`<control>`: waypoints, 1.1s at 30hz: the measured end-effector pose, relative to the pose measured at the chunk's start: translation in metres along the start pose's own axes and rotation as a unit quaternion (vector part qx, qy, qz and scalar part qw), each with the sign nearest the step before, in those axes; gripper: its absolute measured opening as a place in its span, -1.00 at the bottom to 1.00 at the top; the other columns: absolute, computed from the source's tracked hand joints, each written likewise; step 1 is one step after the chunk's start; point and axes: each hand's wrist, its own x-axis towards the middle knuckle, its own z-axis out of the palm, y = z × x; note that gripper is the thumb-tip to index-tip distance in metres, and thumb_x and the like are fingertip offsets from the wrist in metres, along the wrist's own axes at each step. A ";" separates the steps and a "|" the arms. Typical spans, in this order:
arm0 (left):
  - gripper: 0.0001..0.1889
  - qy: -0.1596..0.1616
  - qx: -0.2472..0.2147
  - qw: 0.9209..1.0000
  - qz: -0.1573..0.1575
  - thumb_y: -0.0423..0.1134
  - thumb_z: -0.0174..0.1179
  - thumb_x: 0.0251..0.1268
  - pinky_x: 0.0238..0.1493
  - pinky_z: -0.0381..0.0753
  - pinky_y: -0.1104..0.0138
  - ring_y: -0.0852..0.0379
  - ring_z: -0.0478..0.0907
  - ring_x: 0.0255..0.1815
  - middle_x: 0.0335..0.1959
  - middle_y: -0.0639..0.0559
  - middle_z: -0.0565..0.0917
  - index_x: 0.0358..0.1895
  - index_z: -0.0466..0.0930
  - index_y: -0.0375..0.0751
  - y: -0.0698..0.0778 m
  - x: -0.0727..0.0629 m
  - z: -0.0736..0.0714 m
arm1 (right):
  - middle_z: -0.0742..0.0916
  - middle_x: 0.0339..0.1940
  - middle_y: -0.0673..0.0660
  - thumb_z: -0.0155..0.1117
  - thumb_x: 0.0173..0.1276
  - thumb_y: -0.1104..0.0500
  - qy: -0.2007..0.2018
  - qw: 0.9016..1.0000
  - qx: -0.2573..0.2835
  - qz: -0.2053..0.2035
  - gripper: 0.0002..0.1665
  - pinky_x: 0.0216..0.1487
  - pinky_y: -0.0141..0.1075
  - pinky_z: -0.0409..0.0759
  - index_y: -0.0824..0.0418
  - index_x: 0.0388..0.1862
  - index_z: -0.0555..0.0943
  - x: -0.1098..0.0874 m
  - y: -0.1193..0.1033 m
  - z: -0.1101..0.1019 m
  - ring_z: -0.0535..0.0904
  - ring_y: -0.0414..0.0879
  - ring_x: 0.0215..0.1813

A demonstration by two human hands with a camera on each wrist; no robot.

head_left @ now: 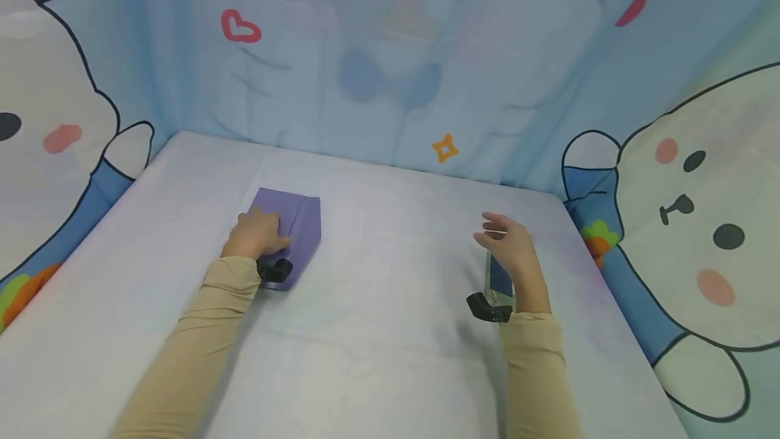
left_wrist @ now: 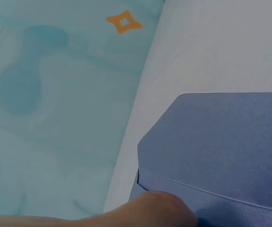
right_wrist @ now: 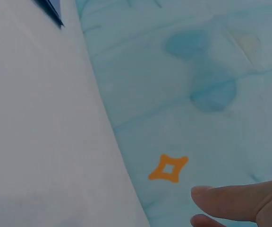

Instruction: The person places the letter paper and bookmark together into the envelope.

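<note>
My left hand [head_left: 256, 232] grips a purple envelope [head_left: 307, 232] at the left of the table, its thumb by the crease of the flap. In the left wrist view the envelope [left_wrist: 211, 137] shows its wide flap with cut corners folded out, and the thumb [left_wrist: 159, 208] lies at the crease. The other fingertips are hidden. My right hand [head_left: 508, 242] hovers at the right with loosely bent fingers and nothing in them. Under its wrist lies a flat rectangular item [head_left: 500, 280] with a dark blue panel and pale border, partly covered by the arm.
A white cloth covers the table [head_left: 390, 256]. Behind it hangs a light blue curtain [head_left: 292, 87] with cartoon prints, meeting the table's far edge. Black wrist cameras [head_left: 487, 308] stick out from both wrists.
</note>
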 end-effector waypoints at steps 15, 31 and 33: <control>-0.38 -0.007 0.004 1.000 -0.010 -0.02 0.12 0.21 -0.03 0.45 -0.19 -0.49 0.24 0.16 0.21 -0.57 0.24 0.21 0.35 -0.43 0.002 0.000 0.002 | 0.40 0.36 0.40 0.16 0.37 0.07 -0.003 0.994 -0.032 0.103 -0.18 0.26 0.17 0.32 0.25 0.50 0.08 0.010 0.051 -0.015 0.32 0.34 0.32; -0.35 -0.020 0.008 1.000 -0.015 -0.02 0.11 0.22 -0.02 0.44 -0.21 -0.51 0.23 0.17 0.23 -0.58 0.21 0.26 0.30 -0.43 0.002 0.001 0.002 | 0.37 0.28 0.55 0.16 0.34 0.00 -0.052 0.977 -0.143 0.149 -0.12 0.26 0.11 0.34 0.57 0.38 0.11 0.019 0.073 -0.014 0.31 0.40 0.28; -0.37 -0.016 0.008 1.000 -0.013 -0.02 0.11 0.22 -0.03 0.44 -0.21 -0.51 0.23 0.17 0.23 -0.59 0.22 0.23 0.32 -0.43 0.003 0.001 0.003 | 0.33 0.30 0.57 0.18 0.33 -0.04 -0.058 0.975 -0.149 0.156 -0.08 0.28 0.12 0.31 0.59 0.37 0.10 0.018 0.075 -0.013 0.27 0.42 0.30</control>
